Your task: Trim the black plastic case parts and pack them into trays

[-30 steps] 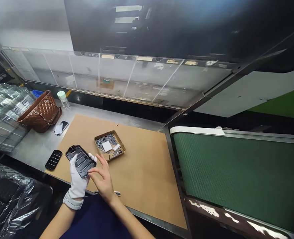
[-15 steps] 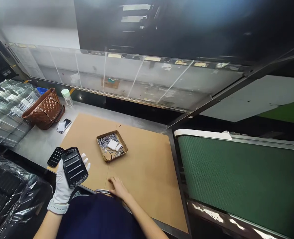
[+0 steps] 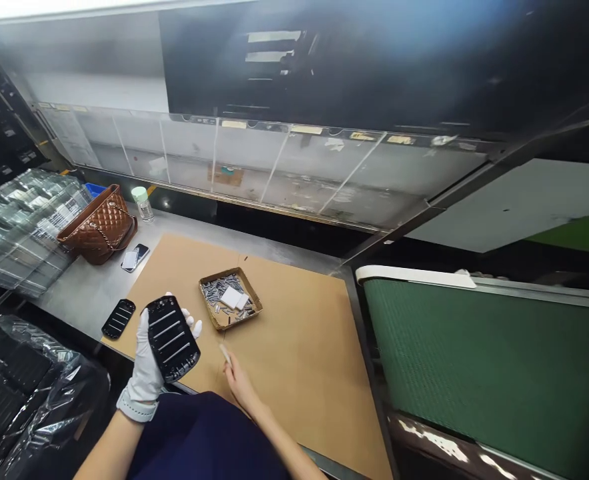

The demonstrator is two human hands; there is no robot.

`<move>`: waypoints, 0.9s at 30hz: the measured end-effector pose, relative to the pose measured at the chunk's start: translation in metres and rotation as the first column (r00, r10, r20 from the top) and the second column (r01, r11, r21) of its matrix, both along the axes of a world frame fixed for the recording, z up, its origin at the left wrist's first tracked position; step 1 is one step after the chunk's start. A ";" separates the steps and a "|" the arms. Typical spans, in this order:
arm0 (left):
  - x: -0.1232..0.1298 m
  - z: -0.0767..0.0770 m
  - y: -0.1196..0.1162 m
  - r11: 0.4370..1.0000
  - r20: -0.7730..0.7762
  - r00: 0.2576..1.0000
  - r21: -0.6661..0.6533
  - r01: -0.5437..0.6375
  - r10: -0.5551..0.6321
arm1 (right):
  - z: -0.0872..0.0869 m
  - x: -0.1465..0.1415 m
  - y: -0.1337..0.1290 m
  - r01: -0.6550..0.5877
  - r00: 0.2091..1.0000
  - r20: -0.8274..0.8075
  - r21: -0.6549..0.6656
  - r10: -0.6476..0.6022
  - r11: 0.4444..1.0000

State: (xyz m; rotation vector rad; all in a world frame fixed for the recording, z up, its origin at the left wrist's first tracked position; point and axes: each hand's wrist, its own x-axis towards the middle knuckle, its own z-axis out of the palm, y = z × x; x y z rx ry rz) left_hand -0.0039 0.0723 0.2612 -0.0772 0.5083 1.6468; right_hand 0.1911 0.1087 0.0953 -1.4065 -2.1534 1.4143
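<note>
Left hand (image 3: pixel 145 355), white-gloved, clenched around a black cover (image 3: pixel 172 339), fingertips showing past its far edge, ribbed face up and tilted, the whole cover lifted just above a cardboard sheet (image 3: pixel 294 373). Right hand (image 3: pixel 239 390), bare and well apart from it, low over the sheet's near edge, fingertips pinching a pale strip (image 3: pixel 223 353), upright and off the cardboard. Strip's material too small to tell.

Just left of the gloved hand, a second black cover (image 3: pixel 118 319), flat on the bench (image 3: pixel 74 310) by the sheet's corner. Farther along the sheet, a shallow cardboard tray (image 3: pixel 238 317) with a heap of metal clips (image 3: pixel 217 289) and white pads (image 3: pixel 232 297) inside. Around the wrist above the glove, a pale band (image 3: pixel 136 405).

Toward the bench's far end, a quilted brown handbag (image 3: pixel 98 227), a phone (image 3: pixel 140 253) and a bottle (image 3: pixel 143 203). Off to the left, plastic-wrapped stacks (image 3: pixel 24 233); off to the right, a green conveyor belt (image 3: pixel 474 373).

Step in hand, as judged from the grips: cover held ready in one hand, small piece in the other. Next move, by that same judgement, calling for strip and cover to meet, with the ribbed face kept steady.
</note>
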 end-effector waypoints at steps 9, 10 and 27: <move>0.044 0.038 0.012 0.998 -0.057 0.997 0.031 -0.058 0.060 | 0.187 -0.024 0.011 0.144 0.840 -0.542 0.222 -0.001 0.964; 0.048 0.039 0.010 0.997 -0.049 0.997 0.049 -0.064 0.066 | 0.200 -0.027 0.009 0.133 0.842 -0.537 0.291 0.047 0.947; 0.064 0.027 0.005 0.989 -0.060 0.997 0.146 -0.040 0.050 | 0.231 -0.032 0.015 0.130 0.933 -0.338 0.631 0.120 0.764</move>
